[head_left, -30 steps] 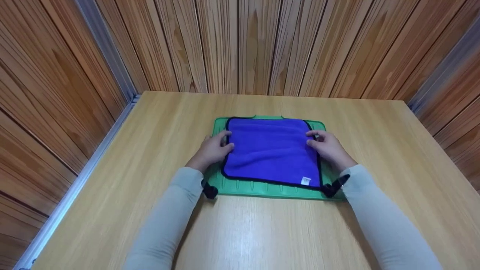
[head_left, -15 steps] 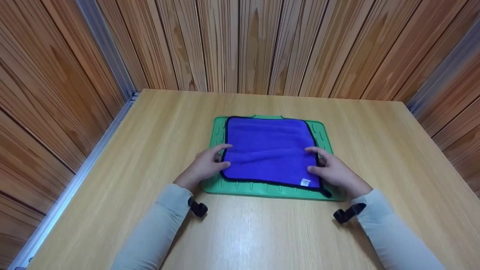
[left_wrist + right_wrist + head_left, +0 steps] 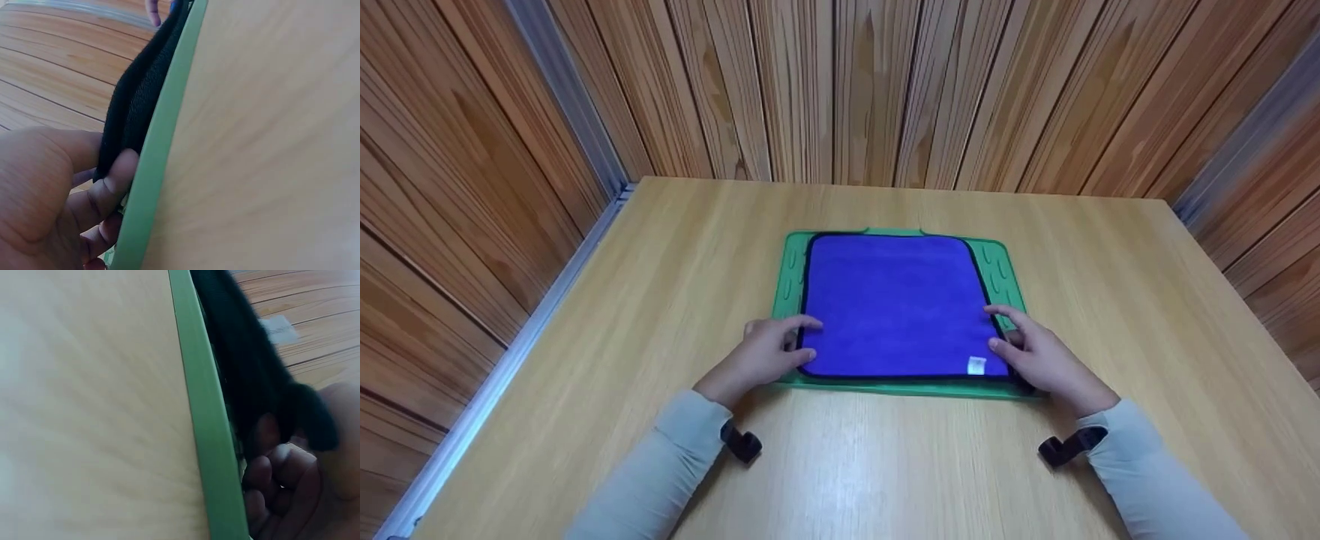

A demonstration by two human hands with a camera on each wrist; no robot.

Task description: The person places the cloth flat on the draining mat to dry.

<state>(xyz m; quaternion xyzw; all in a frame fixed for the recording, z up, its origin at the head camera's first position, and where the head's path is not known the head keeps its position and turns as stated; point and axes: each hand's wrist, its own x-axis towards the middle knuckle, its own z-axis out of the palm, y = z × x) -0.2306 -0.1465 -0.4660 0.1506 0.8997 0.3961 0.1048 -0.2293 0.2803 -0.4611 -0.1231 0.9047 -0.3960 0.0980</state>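
A blue-violet cloth [image 3: 892,307] with black edging and a small white tag [image 3: 976,366] lies spread over a green board [image 3: 787,274] with raised ridges. My left hand [image 3: 761,351] pinches the cloth's left edge near the front corner, thumb and forefinger on top. In the left wrist view, the dark cloth edge [image 3: 140,93] passes between the thumb and the fingers. My right hand [image 3: 1046,358] holds the right edge near the other front corner. In the right wrist view its curled fingers [image 3: 284,478] are under the dark edging, beside the green rim [image 3: 205,405].
Board and cloth rest on a light wooden table [image 3: 870,465]. Wood-panelled walls [image 3: 877,90] stand at the back and sides, with a metal rail [image 3: 517,360] along the left. Black wrist straps [image 3: 742,442] sit at both cuffs.
Both hands have slid along the cloth's sides toward the front corners. The cloth's wrinkles have smoothed out, and its front edge has come nearer and lies straighter along the board.
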